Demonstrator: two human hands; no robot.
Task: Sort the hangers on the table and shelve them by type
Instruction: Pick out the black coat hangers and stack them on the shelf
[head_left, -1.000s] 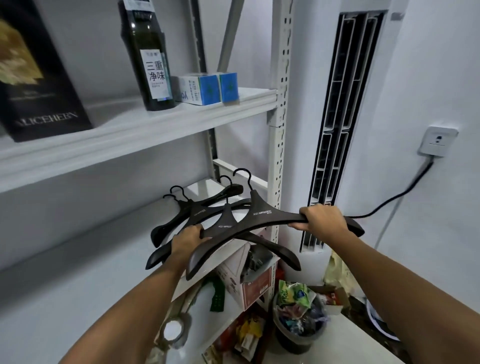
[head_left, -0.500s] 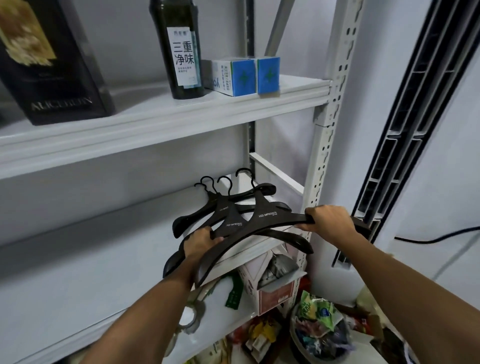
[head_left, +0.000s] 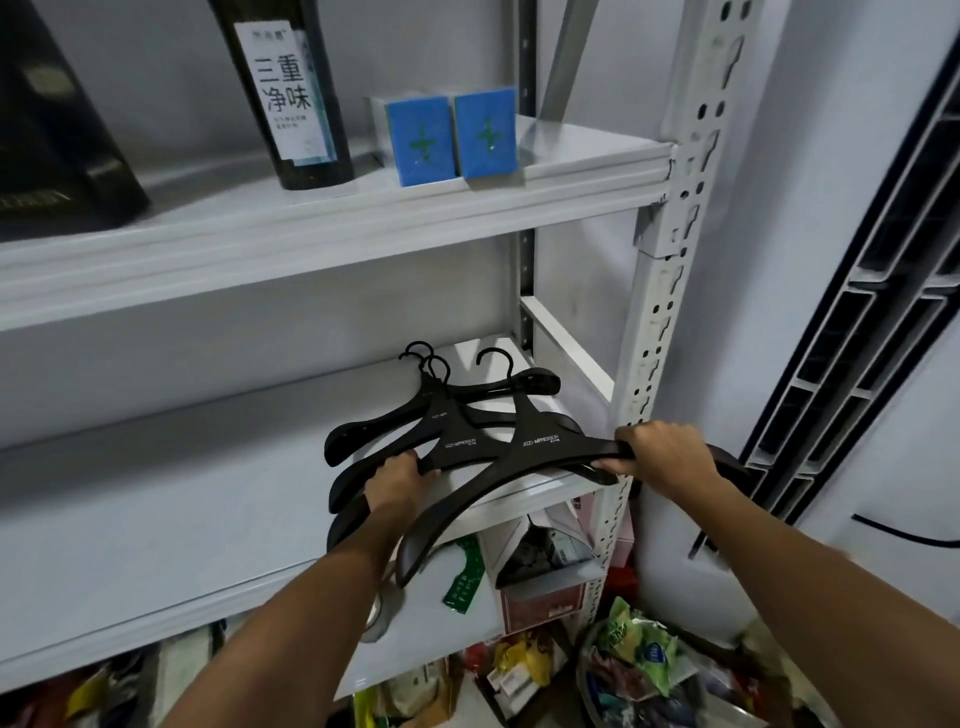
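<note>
Right hand (head_left: 670, 457) hides the hangers' (head_left: 535, 447) end; perhaps four stacked.

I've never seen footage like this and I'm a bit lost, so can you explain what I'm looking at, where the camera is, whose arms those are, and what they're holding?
The camera is worn on a person's head and looks forward and down, so the two bare arms reaching in from the bottom are that person's own. No machine is involved.

They face a white metal shelving unit. The left hand and the right hand together hold a bunch of black hangers, hooks pointing toward the back, at the middle shelf. Whether the hangers already rest on it is hard to tell.

On the shelf above stand a dark bottle, two small blue boxes and a black box at the left edge. Below are cluttered packages and a bin with wrappers.
</note>
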